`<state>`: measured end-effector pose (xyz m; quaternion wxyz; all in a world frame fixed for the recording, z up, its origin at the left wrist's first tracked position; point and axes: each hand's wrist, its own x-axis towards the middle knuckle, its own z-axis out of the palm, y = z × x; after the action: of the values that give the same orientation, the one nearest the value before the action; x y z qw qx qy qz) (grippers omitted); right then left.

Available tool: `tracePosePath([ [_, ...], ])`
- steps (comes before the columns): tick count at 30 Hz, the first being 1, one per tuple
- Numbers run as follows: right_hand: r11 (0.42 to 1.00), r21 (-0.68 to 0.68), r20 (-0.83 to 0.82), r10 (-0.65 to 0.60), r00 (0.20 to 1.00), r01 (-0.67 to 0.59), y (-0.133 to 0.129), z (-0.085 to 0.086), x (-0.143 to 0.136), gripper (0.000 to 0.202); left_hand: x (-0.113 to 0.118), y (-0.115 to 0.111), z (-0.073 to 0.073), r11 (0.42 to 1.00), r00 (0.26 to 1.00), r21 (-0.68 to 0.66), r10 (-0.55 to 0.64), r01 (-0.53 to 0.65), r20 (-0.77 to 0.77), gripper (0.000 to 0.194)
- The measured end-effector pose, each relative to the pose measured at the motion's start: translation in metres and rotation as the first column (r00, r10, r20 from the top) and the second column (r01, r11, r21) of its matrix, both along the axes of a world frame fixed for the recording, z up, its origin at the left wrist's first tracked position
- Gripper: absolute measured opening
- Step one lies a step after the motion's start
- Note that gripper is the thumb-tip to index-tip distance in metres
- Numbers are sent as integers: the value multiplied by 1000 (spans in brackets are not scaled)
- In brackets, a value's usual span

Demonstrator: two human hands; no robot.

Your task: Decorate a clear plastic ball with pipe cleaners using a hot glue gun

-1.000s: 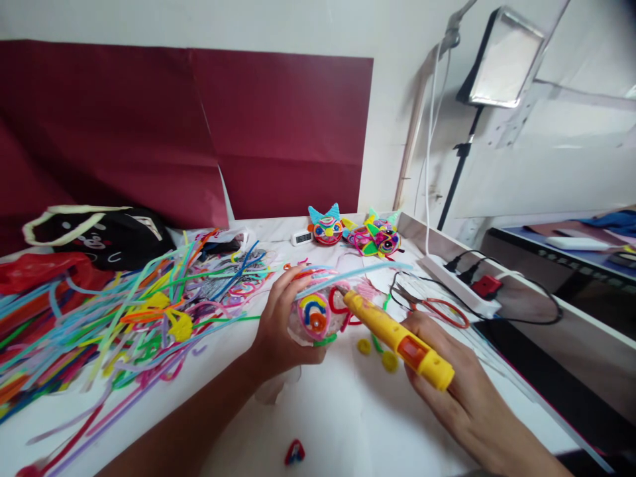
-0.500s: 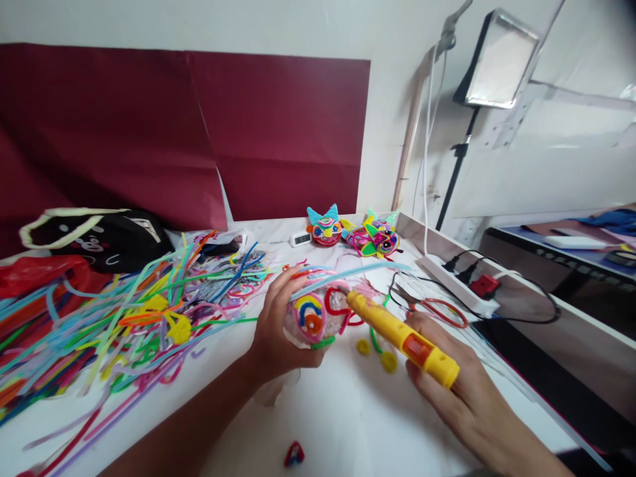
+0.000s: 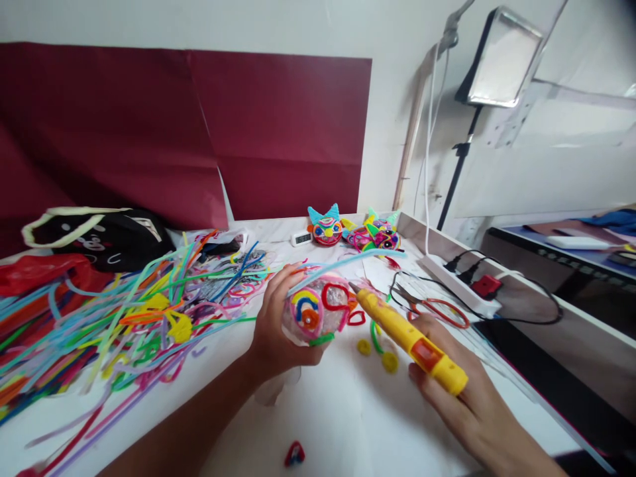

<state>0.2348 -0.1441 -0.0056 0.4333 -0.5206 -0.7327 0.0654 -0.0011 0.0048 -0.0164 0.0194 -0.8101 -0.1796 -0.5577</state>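
Observation:
My left hand (image 3: 278, 331) is wrapped round a clear rounded piece (image 3: 328, 319) decorated with coloured pipe cleaners: a pink ring round blue, yellow and orange curls, and a red loop. A light blue pipe cleaner (image 3: 348, 260) slants across its top. My right hand (image 3: 452, 384) grips a yellow glue gun (image 3: 410, 339), its dark tip close to the right side of the piece, apart from the red loop. Beyond the tool, two yellow discs (image 3: 389, 362) and a green pipe cleaner lie on the table. A small red and blue triangle (image 3: 295, 454) lies near the front.
Many loose pipe cleaners (image 3: 149, 311) cover the left, before a black bag (image 3: 112, 238). Finished colourful figures (image 3: 325, 228) and a small white display (image 3: 301, 238) stand behind. Scissors (image 3: 440, 311), a power strip (image 3: 460, 285) and a black cable are at the right.
The glue gun and my right hand have moved slightly right and down, so the tip has drawn back from the red loop. My left hand still holds the decorated piece.

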Motion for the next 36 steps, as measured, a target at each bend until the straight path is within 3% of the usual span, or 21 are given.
tracePosePath([
  [6,993,-95,165,-51,985,67,0,-17,-1,24,-2,2,2,1000,999,-12,10,-10,38,98],
  [11,973,-224,296,22,955,47,8,-46,-10,32,-2,1,3,1000,999,-27,10,-9,41,96],
  [14,980,-198,350,52,935,19,11,-54,-14,32,-1,1,2,1000,1000,-23,13,-12,12,95],
  [17,999,-19,382,33,923,-28,7,-39,-14,34,-1,1,0,1000,1000,-19,17,-18,-19,95],
  [19,974,228,354,-76,932,-7,6,-15,-14,35,-1,1,-1,1000,999,-6,13,-13,-41,96],
  [21,864,498,306,-259,916,78,10,14,-14,40,0,0,-1,1000,998,1,5,-5,-68,94],
  [23,775,626,312,-352,882,87,20,39,-16,46,1,-3,0,1000,995,-4,-3,3,-99,92],
  [25,788,615,377,-326,867,28,36,55,-19,42,2,-5,-1,1000,993,-2,-11,11,-121,90],
  [27,850,525,432,-218,875,-48,51,60,-22,31,2,-6,-2,1000,991,7,-12,13,-130,88],
  [30,890,451,352,-102,930,-74,69,55,-26,13,2,-6,-4,1000,989,2,-10,10,-145,89],
  [36,910,414,183,-79,980,-3,82,45,-29,14,3,-5,-6,999,990,16,-42,44,-137,92],
])
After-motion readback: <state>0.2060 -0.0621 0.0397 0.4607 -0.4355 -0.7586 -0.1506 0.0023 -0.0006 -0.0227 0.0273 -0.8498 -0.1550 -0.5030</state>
